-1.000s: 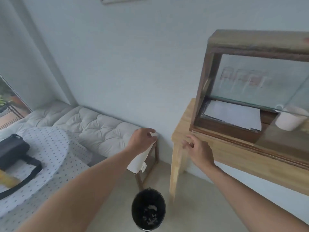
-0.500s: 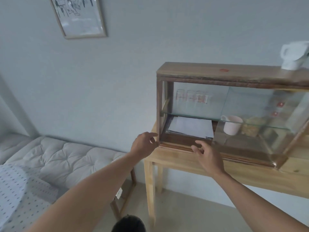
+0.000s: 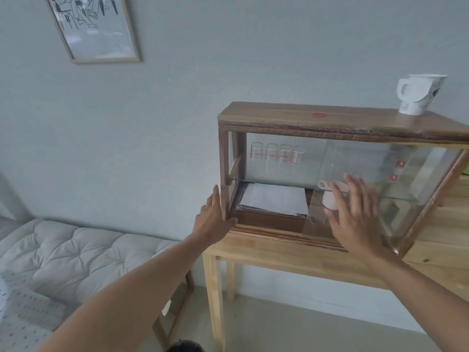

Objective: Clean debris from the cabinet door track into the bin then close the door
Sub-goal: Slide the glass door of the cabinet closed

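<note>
Bracing the cabinet (image 3: pixel 330 118) at centre frame, your left hand (image 3: pixel 213 222) lies open and empty against its left post. Right of it, the glass door (image 3: pixel 396 179) covers only the right half. Your right hand (image 3: pixel 355 214), spread flat and holding nothing, presses that pane; it's nearer, and the track (image 3: pixel 279 233) runs leftward.

Cabinet (image 3: pixel 330 123): dark brown wood frame, clear glass door (image 3: pixel 406 179), one small red spot (image 3: pixel 319 114) on top. Bench (image 3: pixel 291 255): pale yellow wood. Mug (image 3: pixel 416 94) on the cabinet top: white with faint dark markings. Cup (image 3: pixel 330 198) inside: pale pink. Glasses (image 3: pixel 278 154): clear, red print. Papers (image 3: pixel 275 200): white. Wall (image 3: pixel 177 123): light grey-blue. Cushion (image 3: pixel 76 250): off-white, tufted. Cloth (image 3: pixel 22 323): white with grey dots. Bin (image 3: pixel 186 346): black.
</note>
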A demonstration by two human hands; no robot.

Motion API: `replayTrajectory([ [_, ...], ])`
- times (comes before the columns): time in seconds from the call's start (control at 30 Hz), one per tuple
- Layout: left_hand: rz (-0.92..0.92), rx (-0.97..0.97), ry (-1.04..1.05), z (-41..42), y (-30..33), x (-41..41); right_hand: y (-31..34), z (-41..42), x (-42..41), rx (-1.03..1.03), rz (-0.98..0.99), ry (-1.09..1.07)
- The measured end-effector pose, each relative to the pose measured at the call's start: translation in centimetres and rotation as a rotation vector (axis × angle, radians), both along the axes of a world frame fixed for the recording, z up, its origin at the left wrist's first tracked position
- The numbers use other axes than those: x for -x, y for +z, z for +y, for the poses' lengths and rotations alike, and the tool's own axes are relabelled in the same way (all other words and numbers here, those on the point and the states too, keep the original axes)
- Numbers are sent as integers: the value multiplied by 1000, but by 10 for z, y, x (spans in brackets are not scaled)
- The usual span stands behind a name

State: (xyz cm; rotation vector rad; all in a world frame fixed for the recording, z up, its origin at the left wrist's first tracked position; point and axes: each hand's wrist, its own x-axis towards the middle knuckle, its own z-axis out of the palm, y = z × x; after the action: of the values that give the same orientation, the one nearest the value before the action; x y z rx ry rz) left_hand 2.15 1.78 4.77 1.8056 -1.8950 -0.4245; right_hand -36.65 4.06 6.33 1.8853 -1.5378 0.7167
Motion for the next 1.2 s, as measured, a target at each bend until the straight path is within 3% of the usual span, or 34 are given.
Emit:
replayTrajectory([
  [0.17, 7, 32, -35, -6, -1, 6, 12, -17, 28, 17, 176, -99],
  [0.5, 58, 48, -52, -8, -7, 8, 9, -37, 38, -30, 244, -117],
  [1.2, 107, -22, -76, -3, 0, 2, 13, -70, -139, -9, 209, 33],
])
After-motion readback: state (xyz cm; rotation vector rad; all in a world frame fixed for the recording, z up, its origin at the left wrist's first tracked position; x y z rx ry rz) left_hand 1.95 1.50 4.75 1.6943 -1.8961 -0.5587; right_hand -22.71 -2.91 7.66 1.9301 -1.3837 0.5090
